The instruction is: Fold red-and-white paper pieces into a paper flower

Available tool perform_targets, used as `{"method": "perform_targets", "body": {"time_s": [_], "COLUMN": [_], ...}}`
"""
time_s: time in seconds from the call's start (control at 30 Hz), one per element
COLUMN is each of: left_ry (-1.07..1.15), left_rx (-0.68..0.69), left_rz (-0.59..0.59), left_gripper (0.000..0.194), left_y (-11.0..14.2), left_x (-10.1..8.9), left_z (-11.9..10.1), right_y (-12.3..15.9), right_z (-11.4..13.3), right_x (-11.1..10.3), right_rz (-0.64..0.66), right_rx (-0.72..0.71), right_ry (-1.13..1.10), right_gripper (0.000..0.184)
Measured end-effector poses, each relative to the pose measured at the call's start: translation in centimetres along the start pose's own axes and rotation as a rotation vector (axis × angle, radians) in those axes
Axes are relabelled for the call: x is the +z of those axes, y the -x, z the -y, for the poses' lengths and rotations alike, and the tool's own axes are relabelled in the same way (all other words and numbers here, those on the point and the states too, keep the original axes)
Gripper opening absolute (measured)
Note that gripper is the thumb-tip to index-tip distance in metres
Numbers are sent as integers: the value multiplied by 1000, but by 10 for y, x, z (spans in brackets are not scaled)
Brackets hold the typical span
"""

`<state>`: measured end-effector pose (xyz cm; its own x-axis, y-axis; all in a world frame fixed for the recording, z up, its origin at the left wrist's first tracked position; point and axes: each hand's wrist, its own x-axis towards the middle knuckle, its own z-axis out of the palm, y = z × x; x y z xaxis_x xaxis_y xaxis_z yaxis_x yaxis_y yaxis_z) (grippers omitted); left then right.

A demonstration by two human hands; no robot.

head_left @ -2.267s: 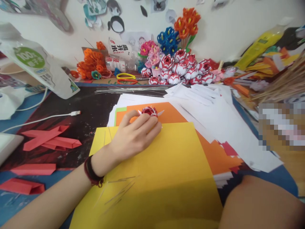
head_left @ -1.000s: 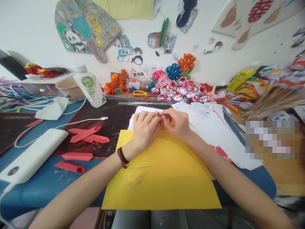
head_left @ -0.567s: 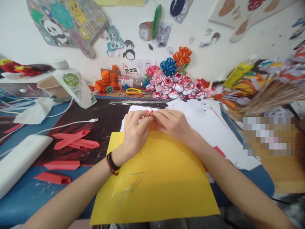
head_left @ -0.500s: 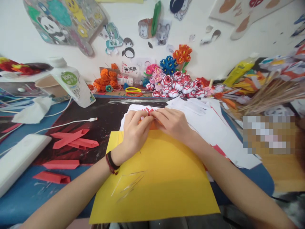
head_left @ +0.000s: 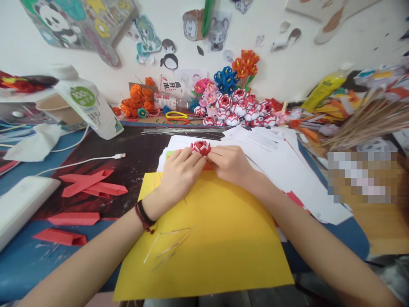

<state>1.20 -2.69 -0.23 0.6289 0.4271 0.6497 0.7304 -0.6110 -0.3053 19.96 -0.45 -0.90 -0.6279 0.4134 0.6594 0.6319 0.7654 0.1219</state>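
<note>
A red and white paper flower (head_left: 200, 147) is held upright between both hands, over the far edge of a yellow sheet of paper (head_left: 223, 238). My left hand (head_left: 183, 170) is closed around its left side and base, with a dark bracelet on the wrist. On the flower's right side my right hand (head_left: 231, 164) pinches it, fingertips pressed together. The fingers hide the underside of the flower. Several short thin wire pieces (head_left: 172, 245) lie on the yellow sheet, left of its middle.
Folded red paper strips (head_left: 92, 183) lie at left, near a white power bank (head_left: 28, 204) and its cable. White paper (head_left: 297, 179) spreads at right. Behind are long wires (head_left: 182, 131), scissors (head_left: 177, 117), a pile of finished flowers (head_left: 243, 111) and a white bottle (head_left: 87, 102).
My right hand has come in from out of sight and joined the left at the flower. The fingers have shifted lower, leaving more of the flower showing. The camera view has moved too.
</note>
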Motion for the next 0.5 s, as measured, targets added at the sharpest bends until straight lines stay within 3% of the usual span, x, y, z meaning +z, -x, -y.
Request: {"method": "perform_targets", "body": {"time_s": [0.2, 0.4, 0.5], "left_ry": [-15, 33, 82], "left_rx": [3, -89, -142], "left_rz": [1, 32, 30], "left_gripper": [25, 19, 16], "left_y": [-1, 2, 3], "left_x": [3, 5, 6], "left_z": [-1, 4, 5], "right_y": [0, 0, 1], "right_z": [2, 10, 11], "right_x": [3, 2, 2], "right_rz": [87, 25, 26], "right_rx": [-4, 209, 227], "right_ry": [-62, 29, 46], "right_gripper": [22, 16, 18]}}
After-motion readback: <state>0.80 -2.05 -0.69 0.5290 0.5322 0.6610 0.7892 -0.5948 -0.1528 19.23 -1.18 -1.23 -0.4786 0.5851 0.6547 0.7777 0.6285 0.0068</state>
